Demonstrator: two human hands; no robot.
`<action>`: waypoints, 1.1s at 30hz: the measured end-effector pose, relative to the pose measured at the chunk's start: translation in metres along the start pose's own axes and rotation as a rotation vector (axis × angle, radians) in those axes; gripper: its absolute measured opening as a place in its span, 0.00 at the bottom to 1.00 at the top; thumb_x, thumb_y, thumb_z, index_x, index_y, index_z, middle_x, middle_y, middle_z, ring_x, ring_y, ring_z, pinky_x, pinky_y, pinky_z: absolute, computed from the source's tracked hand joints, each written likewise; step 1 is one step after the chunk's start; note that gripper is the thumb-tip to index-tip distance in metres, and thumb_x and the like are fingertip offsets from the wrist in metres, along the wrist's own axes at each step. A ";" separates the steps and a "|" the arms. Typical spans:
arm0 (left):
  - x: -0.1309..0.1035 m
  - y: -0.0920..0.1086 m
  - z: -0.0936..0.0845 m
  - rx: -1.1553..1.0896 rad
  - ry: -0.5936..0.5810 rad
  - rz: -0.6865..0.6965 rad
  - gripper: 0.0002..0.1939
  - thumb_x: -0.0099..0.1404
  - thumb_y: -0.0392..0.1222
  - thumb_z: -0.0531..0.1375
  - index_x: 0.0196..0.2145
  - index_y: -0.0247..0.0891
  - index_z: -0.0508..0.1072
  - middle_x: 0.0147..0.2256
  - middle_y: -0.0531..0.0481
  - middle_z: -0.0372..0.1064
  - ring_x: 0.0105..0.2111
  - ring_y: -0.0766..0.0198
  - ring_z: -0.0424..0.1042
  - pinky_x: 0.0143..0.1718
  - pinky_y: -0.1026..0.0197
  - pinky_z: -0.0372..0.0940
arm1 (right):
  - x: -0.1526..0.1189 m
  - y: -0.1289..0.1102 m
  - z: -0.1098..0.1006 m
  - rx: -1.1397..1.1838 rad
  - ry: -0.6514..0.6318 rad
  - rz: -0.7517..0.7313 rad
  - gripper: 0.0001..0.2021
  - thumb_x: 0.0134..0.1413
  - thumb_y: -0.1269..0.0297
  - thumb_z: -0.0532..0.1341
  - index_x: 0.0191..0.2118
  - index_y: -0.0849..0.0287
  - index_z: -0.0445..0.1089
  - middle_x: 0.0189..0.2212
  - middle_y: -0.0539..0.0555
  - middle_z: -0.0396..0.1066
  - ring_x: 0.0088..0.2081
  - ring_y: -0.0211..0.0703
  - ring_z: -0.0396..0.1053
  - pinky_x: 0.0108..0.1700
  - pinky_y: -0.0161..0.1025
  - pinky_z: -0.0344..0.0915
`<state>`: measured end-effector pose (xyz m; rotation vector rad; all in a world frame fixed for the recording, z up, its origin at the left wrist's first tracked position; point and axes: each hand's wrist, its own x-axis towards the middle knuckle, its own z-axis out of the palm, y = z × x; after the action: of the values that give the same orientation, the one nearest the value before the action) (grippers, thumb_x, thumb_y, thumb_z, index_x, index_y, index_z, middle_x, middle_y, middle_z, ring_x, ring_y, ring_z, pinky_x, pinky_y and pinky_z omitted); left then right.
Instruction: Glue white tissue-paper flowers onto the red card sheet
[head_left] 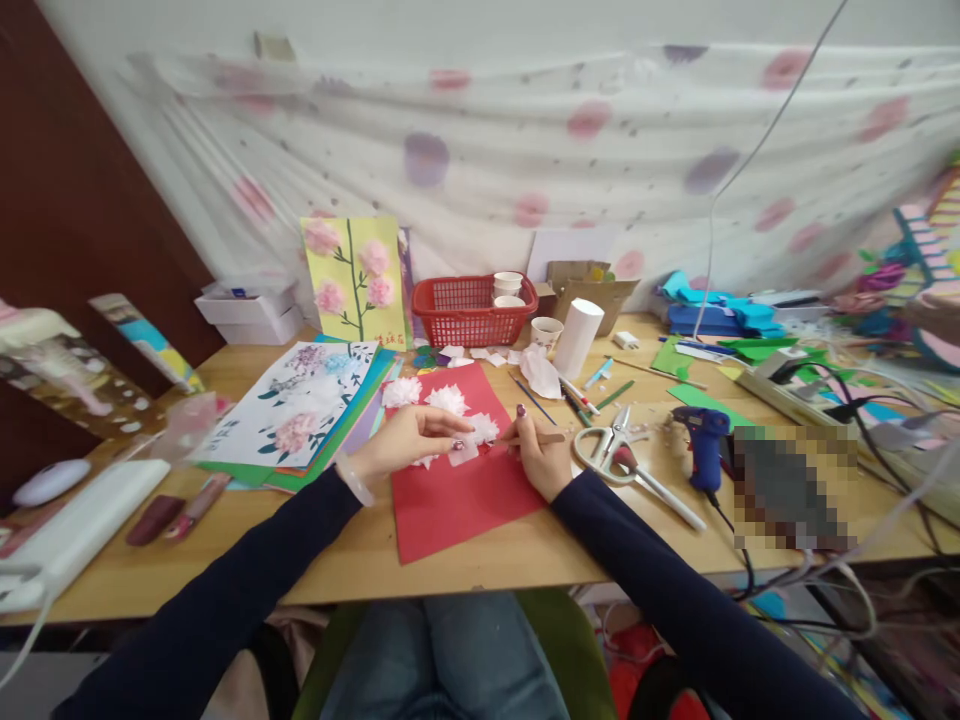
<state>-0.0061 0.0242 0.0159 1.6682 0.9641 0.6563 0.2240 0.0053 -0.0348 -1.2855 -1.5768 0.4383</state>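
**While both hands meet over red paper, a tissue flower sits between them**

While the left hand [409,440] curls over the red paper sheet [457,470], its thumb and fingertips are pinched together on a small pale pink tissue flower [472,440], which lies on the sheet directly under those fingertips. Just to that flower's other side, the right hand [541,455] is closed around a thin wooden stick [544,437], whose tip points toward the left hand and reaches the flower. Two more white tissue flowers [427,395] lie on the sheet just beyond the left hand's knuckles. Outward from the right hand, close by on the wooden table [360,550], rest white-handled scissors [611,445], and past them a blue glue gun [705,445]. Outward from the left hand lies a stack of coloured paper [300,410] topped with a flower print. Farther ahead of both hands stands a red basket [469,310] holding paper cups [508,287].
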 end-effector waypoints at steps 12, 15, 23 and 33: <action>0.054 -0.018 0.038 0.323 0.100 0.162 0.13 0.53 0.29 0.62 0.39 0.35 0.77 0.34 0.47 0.78 0.35 0.60 0.76 0.38 0.60 0.69 | 0.000 0.004 -0.003 0.016 0.096 0.040 0.35 0.67 0.38 0.42 0.22 0.55 0.73 0.15 0.53 0.71 0.19 0.41 0.69 0.26 0.38 0.64; 0.056 -0.022 0.040 0.359 0.106 0.177 0.13 0.54 0.30 0.61 0.38 0.36 0.77 0.32 0.48 0.78 0.33 0.61 0.75 0.37 0.61 0.69 | -0.004 0.005 -0.004 0.049 0.086 0.048 0.36 0.67 0.39 0.41 0.21 0.55 0.72 0.14 0.52 0.70 0.18 0.40 0.68 0.26 0.37 0.65; 0.046 -0.014 0.027 0.412 0.053 0.263 0.16 0.55 0.38 0.62 0.43 0.37 0.76 0.42 0.45 0.77 0.36 0.59 0.74 0.40 0.58 0.68 | -0.003 -0.003 -0.003 0.008 -0.020 0.000 0.36 0.66 0.37 0.42 0.21 0.55 0.72 0.15 0.52 0.70 0.19 0.40 0.69 0.28 0.37 0.66; 0.027 -0.036 0.012 0.834 0.007 0.155 0.49 0.51 0.61 0.70 0.65 0.43 0.61 0.65 0.35 0.57 0.67 0.35 0.47 0.64 0.32 0.38 | -0.002 -0.001 0.002 -0.139 -0.148 -0.096 0.31 0.70 0.46 0.42 0.26 0.54 0.72 0.18 0.54 0.73 0.21 0.42 0.72 0.29 0.37 0.66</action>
<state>0.0076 0.0451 -0.0233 2.4870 1.2130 0.3650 0.2222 0.0040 -0.0358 -1.2989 -1.8125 0.3757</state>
